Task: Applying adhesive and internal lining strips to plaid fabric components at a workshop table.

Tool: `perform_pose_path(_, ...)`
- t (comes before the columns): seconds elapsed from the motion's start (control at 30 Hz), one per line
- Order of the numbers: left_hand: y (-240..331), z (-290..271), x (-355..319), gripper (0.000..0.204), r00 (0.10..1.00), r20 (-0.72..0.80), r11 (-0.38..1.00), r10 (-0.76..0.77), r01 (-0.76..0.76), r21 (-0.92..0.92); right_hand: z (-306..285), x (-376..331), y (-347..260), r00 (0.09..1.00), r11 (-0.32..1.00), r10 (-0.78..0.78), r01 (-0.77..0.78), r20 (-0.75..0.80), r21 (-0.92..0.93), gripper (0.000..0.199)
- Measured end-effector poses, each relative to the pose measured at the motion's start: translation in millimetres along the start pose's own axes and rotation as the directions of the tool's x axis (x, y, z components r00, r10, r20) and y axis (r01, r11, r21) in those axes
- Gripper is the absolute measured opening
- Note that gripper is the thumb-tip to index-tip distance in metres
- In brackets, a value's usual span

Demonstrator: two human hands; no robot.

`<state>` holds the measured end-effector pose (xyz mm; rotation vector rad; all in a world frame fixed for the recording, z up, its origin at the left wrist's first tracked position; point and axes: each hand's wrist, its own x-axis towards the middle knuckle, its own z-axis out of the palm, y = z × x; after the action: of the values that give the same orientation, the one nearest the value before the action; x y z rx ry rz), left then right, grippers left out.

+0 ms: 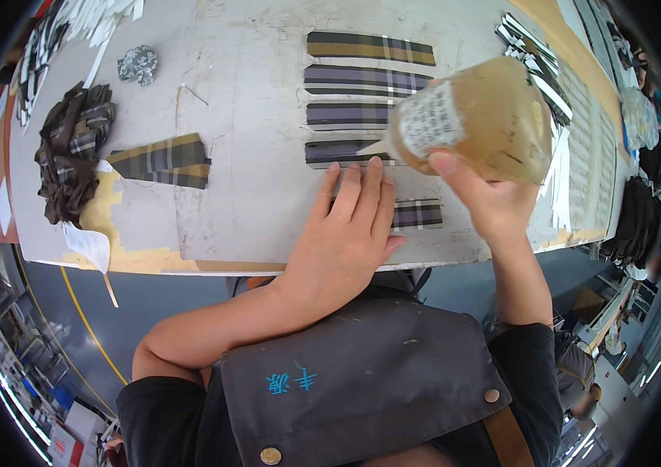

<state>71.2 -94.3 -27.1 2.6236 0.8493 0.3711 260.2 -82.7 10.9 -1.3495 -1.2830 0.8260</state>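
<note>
My right hand [494,202] grips a squeeze bottle [506,117] of amber liquid, tilted so its pointed nozzle aims left. The nozzle's tip is at a plaid fabric strip [334,150] on the table. My left hand [346,233] lies flat, fingers stretched out, with its fingertips at the near edge of that strip. Another plaid strip [418,215] lies partly hidden under the left hand. Farther away, more strips lie in a row: a brown-and-dark one [369,48], a purple-grey one [362,80] and a similar one [346,116] partly behind the bottle.
On the left of the table [253,140] lie plaid pieces [167,162], a bundle of dark plaid fabric [73,152], a speckled grey lump [137,65] and white strips [101,19]. Black-and-white strips [537,66] lie at the right. The table's near edge runs before my body.
</note>
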Motion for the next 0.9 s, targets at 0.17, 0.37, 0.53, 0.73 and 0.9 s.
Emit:
perform_pose_path(0.17, 0.2, -0.9, 0.6, 0.063, 1.000, -0.003, 1.000, 0.005, -0.005, 0.007, -38.9, -13.7, 2.7, 0.993, 0.981, -0.019, -0.003, -0.114, -0.195, 0.079)
perform_pose_path(0.37, -1.6, -3.0, 4.0, 0.062, 1.000, 0.000, 0.999, 0.016, -0.016, 0.034, -69.3, -24.7, 0.7, 0.966, 0.950, -0.003, -0.079, -0.259, -0.303, 0.063)
perform_pose_path(0.53, -4.3, -4.6, 4.1, 0.059, 1.000, -0.015, 1.000, 0.010, -0.010, -0.001, -94.3, -14.0, 3.8, 0.923, 0.997, 0.053, -0.028, -0.381, 0.070, 0.059)
perform_pose_path(0.73, -10.3, -10.8, 8.1, 0.049, 0.988, -0.149, 0.977, -0.034, 0.002, -0.212, -39.7, 15.9, 0.6, 0.972, 0.998, -0.017, 0.032, -0.233, 0.062, 0.063)
perform_pose_path(0.9, -38.1, -20.8, 8.5, 0.044, 0.960, -0.263, 0.991, -0.093, 0.062, -0.123, 17.6, 36.1, -5.8, 0.996, 0.998, 0.061, -0.061, -0.060, -0.004, 0.070)
